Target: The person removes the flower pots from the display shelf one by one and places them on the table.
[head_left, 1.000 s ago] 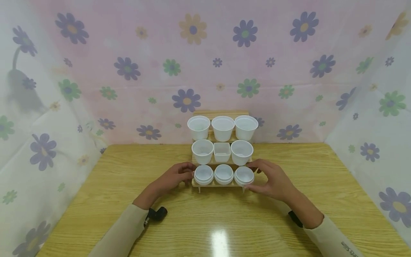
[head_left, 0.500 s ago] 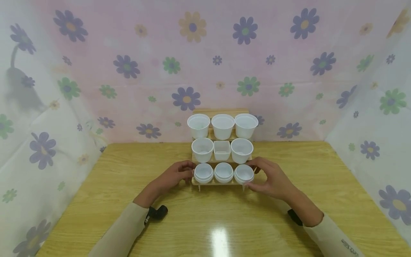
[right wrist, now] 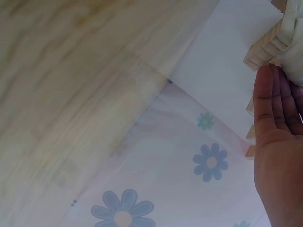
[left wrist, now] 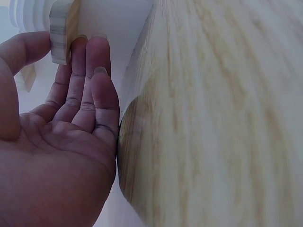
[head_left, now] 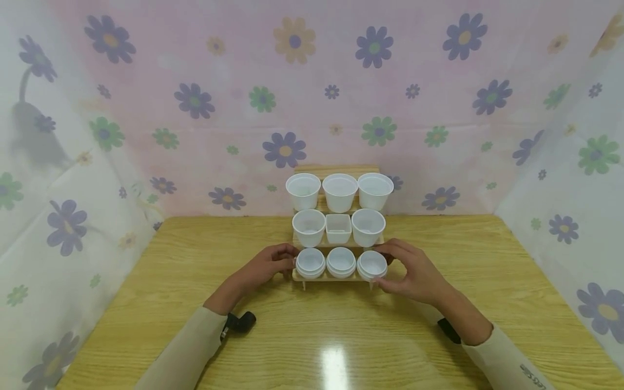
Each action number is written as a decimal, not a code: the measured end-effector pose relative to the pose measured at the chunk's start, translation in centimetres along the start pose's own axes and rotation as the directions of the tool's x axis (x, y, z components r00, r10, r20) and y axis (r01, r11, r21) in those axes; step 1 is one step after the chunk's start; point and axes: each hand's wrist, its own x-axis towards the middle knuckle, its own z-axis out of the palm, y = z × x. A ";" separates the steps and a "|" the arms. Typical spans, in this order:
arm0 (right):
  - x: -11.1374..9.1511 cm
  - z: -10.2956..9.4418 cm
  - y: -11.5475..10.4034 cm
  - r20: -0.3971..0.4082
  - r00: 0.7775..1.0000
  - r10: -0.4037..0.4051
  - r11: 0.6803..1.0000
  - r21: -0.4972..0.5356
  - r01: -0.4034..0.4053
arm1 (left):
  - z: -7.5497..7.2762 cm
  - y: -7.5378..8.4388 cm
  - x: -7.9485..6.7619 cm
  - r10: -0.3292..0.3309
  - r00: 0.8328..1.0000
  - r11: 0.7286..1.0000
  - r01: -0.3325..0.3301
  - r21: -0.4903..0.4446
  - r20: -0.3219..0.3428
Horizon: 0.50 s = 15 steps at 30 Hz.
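A tiered wooden rack [head_left: 336, 171] stands on the table with three rows of white containers. Plain round cups [head_left: 339, 201] fill the top row. A small square cup [head_left: 338, 236] sits between two round ones in the middle row, and shorter ribbed cups [head_left: 341, 268] line the lowest step. My left hand [head_left: 263, 268] grips the left end of that step; the left wrist view shows the board end [left wrist: 64, 33] between thumb and fingers. My right hand [head_left: 414, 275] holds the right end, thumb in front and fingers behind, with the fingertips partly hidden.
The wood-grain table [head_left: 234, 363] reaches back to a flower-printed cloth [head_left: 234, 70], which also hangs at both sides. Dark wrist-camera mounts show under the left cuff [head_left: 239, 323] and right cuff [head_left: 448, 330].
Hands, rack and cups keep the same places relative to one another. Only a slight shift of the whole head view shows.
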 end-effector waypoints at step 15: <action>-0.1 0.1 0.1 -0.020 0.999 -0.025 1.000 -0.016 0.025 | 0.0 -0.1 0.0 0.011 1.000 1.000 -0.011 0.005 -0.001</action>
